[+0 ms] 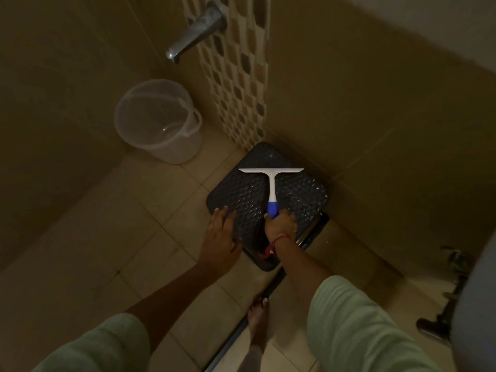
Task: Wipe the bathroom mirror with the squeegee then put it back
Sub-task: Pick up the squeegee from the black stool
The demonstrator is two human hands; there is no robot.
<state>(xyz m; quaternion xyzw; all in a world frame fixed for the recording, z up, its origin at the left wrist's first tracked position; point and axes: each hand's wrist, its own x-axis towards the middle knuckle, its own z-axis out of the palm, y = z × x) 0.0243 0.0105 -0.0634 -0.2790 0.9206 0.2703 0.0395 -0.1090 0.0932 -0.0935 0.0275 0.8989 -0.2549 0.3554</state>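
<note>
A white squeegee (271,183) with a blue grip lies on top of a black plastic stool (247,194) in the shower corner, its blade pointing away from me. My right hand (280,224) is closed around the end of the blue grip. My left hand (220,234) rests flat on the stool's near left edge, fingers spread, holding nothing. The mirror is not in view.
A translucent bucket (158,122) stands on the tiled floor at the back left under a metal spout (196,33). Tiled walls close in behind and to the right of the stool. A floor track (257,299) runs past my bare foot (257,320). Dark fittings (451,299) sit at the right.
</note>
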